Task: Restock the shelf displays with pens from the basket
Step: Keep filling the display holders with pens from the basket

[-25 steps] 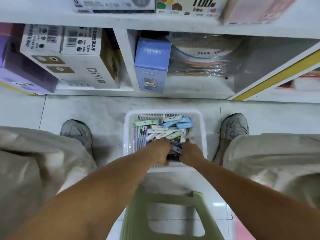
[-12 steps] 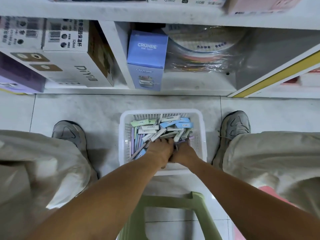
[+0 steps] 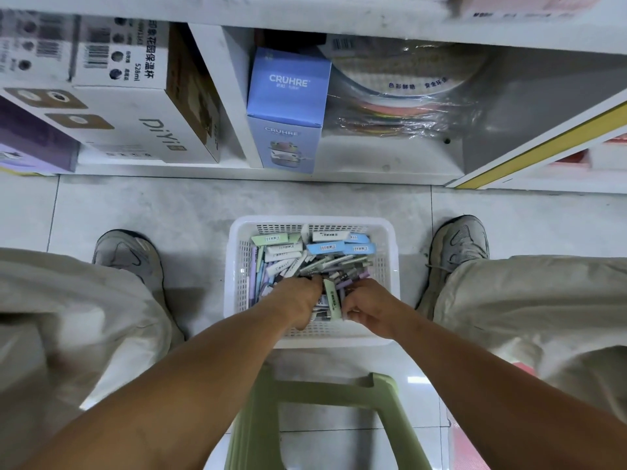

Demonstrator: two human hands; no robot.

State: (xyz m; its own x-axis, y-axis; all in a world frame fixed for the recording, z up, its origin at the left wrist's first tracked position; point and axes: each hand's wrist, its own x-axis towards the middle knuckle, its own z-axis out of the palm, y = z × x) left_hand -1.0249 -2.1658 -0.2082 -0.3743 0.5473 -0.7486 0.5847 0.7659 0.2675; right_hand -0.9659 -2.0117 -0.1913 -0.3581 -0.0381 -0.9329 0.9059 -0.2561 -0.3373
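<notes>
Both hands, the left hand and right hand, are crowding the basket's near edge, leaving its far half of pens reachable from above. Bare floor tiles are lying open between basket and shelf, flanked by shoes.

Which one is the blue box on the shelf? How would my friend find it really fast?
Look at the bottom shelf straight past the white basket on the floor. Right beside the white divider stands a tall blue box, just left of a round stack wrapped in clear plastic. It is the only blue thing there, and it says CRUHRE on top in white letters.
</notes>
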